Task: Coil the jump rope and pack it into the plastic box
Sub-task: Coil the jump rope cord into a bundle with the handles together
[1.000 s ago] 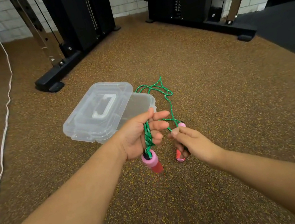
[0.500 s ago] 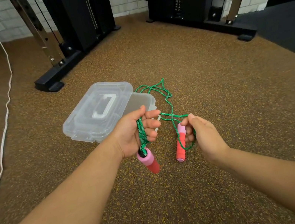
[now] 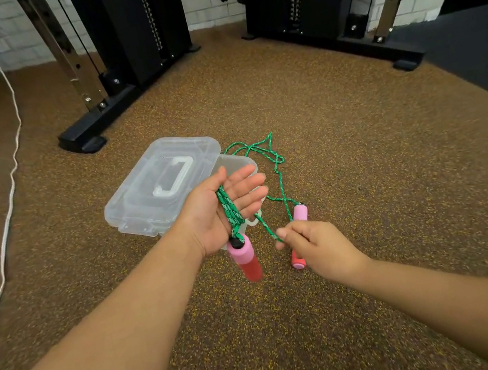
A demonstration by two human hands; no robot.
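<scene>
Several turns of green jump rope (image 3: 230,211) cross your open left hand (image 3: 224,210), one handle (image 3: 243,257) hanging below; your right hand (image 3: 314,245) pinches the strand just right of it; the slack trails away past the open plastic box (image 3: 142,202) on the floor.

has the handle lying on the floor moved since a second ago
Cannot tell for sure. That handle lies in about the same spot beside the box, but the right hand covers part of it.
</scene>
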